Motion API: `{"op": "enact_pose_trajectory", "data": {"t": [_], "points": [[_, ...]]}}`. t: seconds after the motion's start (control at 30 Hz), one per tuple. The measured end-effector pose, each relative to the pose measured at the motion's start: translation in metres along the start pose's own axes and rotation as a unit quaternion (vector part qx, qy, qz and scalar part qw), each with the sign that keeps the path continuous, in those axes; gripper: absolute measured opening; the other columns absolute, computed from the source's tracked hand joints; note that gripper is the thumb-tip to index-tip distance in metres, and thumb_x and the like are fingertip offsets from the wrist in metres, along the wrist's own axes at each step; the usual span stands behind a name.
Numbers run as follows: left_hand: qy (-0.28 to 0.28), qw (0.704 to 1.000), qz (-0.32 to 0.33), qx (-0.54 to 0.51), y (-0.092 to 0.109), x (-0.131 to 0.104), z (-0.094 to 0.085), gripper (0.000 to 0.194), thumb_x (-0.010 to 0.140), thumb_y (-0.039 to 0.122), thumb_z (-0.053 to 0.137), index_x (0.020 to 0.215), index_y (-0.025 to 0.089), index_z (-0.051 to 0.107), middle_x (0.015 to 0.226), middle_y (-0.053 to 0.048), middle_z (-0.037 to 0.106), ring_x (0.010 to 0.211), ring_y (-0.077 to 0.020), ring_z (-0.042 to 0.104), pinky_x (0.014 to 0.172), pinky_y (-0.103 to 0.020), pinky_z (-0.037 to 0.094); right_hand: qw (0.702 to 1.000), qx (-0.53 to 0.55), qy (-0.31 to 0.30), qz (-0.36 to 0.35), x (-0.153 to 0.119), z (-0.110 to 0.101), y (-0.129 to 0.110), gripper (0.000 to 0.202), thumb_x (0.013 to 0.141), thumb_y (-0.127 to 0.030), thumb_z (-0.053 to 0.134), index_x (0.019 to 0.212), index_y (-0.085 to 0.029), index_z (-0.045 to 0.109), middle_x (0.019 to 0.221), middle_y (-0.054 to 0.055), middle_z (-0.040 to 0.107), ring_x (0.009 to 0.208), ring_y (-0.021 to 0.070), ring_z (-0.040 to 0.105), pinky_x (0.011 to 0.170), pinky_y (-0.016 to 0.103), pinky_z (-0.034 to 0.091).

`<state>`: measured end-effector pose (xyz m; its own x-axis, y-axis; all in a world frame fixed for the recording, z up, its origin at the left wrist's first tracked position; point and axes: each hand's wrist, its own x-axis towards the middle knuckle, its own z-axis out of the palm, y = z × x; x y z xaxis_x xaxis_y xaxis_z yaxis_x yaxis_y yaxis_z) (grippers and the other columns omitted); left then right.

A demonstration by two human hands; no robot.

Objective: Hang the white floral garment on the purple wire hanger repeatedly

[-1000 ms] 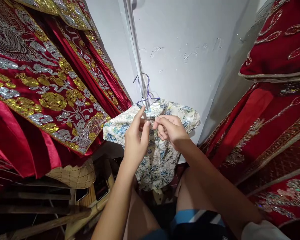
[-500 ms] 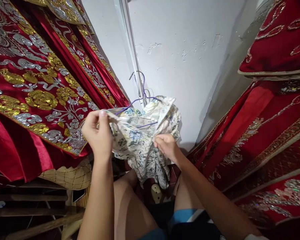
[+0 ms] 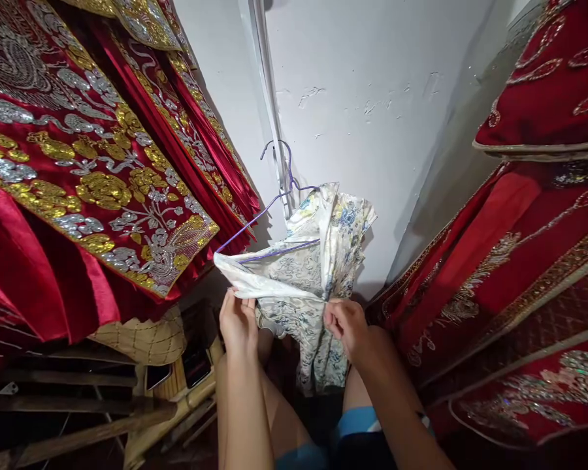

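Note:
A pale garment with a blue and yellow floral print point(image 3: 294, 271) hangs from a purple hanger point(image 3: 290, 184) in front of the wall. Its right shoulder sits over the hanger, while the hanger's left end pokes at the garment's left edge. My left hand point(image 3: 238, 320) is at the lower left edge of the white cloth, fingertips on the fabric. My right hand point(image 3: 345, 326) pinches the garment's front at the middle, where the neckline edges meet. Below my hands the cloth falls in folds between my knees.
Red cloth with gold and silver sequins point(image 3: 102, 189) hangs at the left, and red beaded garments point(image 3: 519, 261) hang at the right. A white wall point(image 3: 362, 78) with a metal rail stands behind. Bamboo furniture point(image 3: 176, 414) holding dark phone-like objects is at the lower left.
My left hand has moved down and right from the garment's left shoulder, which now rests at the hanger's left end. My right hand has moved slightly down and right, still pinching the cloth.

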<state>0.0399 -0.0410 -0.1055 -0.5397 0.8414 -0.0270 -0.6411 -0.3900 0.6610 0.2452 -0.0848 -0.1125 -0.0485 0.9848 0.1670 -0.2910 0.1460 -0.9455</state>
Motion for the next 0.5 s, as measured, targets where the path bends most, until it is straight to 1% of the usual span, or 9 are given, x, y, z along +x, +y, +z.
{"op": "enact_pose_trajectory", "data": {"t": [0.07,0.1,0.17,0.27,0.33,0.37,0.4,0.43,0.5], "points": [[-0.001,0.999,0.018,0.031,-0.007,-0.016,0.0,0.011,0.078,0.023,0.072,0.077,0.016,0.063,0.077,-0.001,0.064,0.075,-0.011,0.062,0.079,-0.023,0.051,0.999,0.016,0.03,-0.01,-0.005,-0.011,0.005,0.034,0.082,-0.031,0.052,0.049,-0.021,0.051,0.035,-0.007,0.033,0.036,0.0084,0.025,0.044,0.026,0.022],[-0.017,0.998,0.031,0.058,-0.008,-0.021,0.001,0.015,0.076,0.026,0.075,0.076,0.016,0.063,0.077,0.0,0.063,0.074,-0.0112,0.06,0.076,-0.022,0.05,0.999,0.008,0.034,-0.011,-0.006,-0.016,0.006,0.034,0.082,-0.03,0.052,0.049,-0.021,0.052,0.035,-0.007,0.033,0.037,0.0088,0.025,0.045,0.026,0.022],[-0.076,0.984,0.063,0.15,-0.004,-0.03,0.004,0.022,0.076,0.034,0.076,0.075,0.016,0.064,0.074,0.0,0.06,0.072,-0.0117,0.056,0.07,-0.021,0.047,0.998,-0.041,0.04,-0.009,-0.005,-0.022,0.002,0.034,0.082,-0.029,0.052,0.049,-0.021,0.052,0.036,-0.006,0.035,0.038,0.0093,0.027,0.046,0.027,0.023],[-0.168,0.927,0.095,0.321,0.01,-0.039,0.01,0.027,0.082,0.041,0.071,0.072,0.017,0.063,0.072,0.0,0.056,0.069,-0.0133,0.051,0.066,-0.022,0.043,0.984,-0.134,0.108,-0.05,0.002,-0.026,-0.01,0.037,0.082,-0.033,0.056,0.049,-0.021,0.047,0.044,-0.005,0.036,0.045,0.0104,0.031,0.049,0.027,0.026],[-0.218,0.895,0.094,0.378,0.02,-0.049,0.016,0.028,0.087,0.042,0.066,0.074,0.018,0.062,0.078,-0.002,0.058,0.073,-0.0156,0.053,0.068,-0.024,0.044,0.967,-0.167,0.164,-0.098,0.008,-0.023,-0.019,0.035,0.084,-0.037,0.059,0.055,-0.02,0.047,0.052,-0.004,0.04,0.053,0.012,0.036,0.053,0.027,0.03],[-0.243,0.883,0.094,0.391,0.024,-0.054,0.02,0.027,0.09,0.042,0.063,0.075,0.018,0.062,0.083,-0.003,0.06,0.077,-0.017,0.055,0.07,-0.026,0.045,0.962,-0.178,0.168,-0.12,0.012,-0.02,-0.023,0.033,0.086,-0.038,0.059,0.06,-0.02,0.05,0.058,-0.003,0.044,0.058,0.0133,0.04,0.057,0.027,0.033],[-0.269,0.872,0.098,0.397,0.026,-0.061,0.025,0.026,0.092,0.04,0.06,0.077,0.019,0.062,0.088,-0.004,0.061,0.081,-0.0183,0.056,0.074,-0.027,0.046,0.961,-0.188,0.15,-0.135,0.016,-0.016,-0.027,0.029,0.088,-0.04,0.058,0.066,-0.02,0.055,0.065,-0.001,0.05,0.064,0.0148,0.046,0.062,0.028,0.037],[-0.294,0.861,0.105,0.401,0.027,-0.067,0.029,0.025,0.094,0.038,0.058,0.079,0.019,0.062,0.091,-0.005,0.062,0.085,-0.0192,0.057,0.078,-0.028,0.046,0.965,-0.196,0.109,-0.137,0.019,-0.011,-0.032,0.027,0.091,-0.041,0.056,0.074,-0.02,0.059,0.073,0.001,0.056,0.071,0.0166,0.051,0.069,0.028,0.041],[-0.338,0.844,0.121,0.399,0.024,-0.079,0.038,0.022,0.096,0.034,0.055,0.082,0.02,0.063,0.094,-0.005,0.063,0.091,-0.0204,0.058,0.085,-0.03,0.045,0.977,-0.189,-0.003,-0.096,0.026,-0.002,-0.039,0.034,0.097,-0.049,0.047,0.087,-0.021,0.065,0.086,0.004,0.063,0.084,0.0198,0.057,0.08,0.032,0.045]]}}
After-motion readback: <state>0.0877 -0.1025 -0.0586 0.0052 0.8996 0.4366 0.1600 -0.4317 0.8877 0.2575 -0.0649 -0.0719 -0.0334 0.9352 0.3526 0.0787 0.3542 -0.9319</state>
